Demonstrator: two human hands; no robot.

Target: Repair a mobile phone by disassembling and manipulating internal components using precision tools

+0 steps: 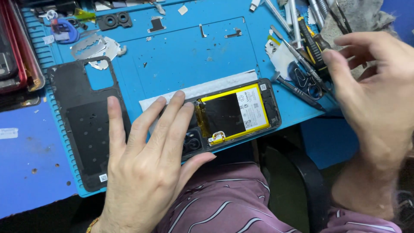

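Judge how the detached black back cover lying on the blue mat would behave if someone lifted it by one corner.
The back cover looks like a thin, flat sheet with a camera cut-out, so it would probably feel light and flex a little. Lying flush on the blue mat, it may be hard to get a fingertip under. The narrow strip beside the cut-out seems the likeliest place to crack.

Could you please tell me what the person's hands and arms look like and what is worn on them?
Both hands, left hand and right hand, are bare, without gloves or visible rings. No sleeves show on the forearms. A thin gold bracelet circles the left wrist.
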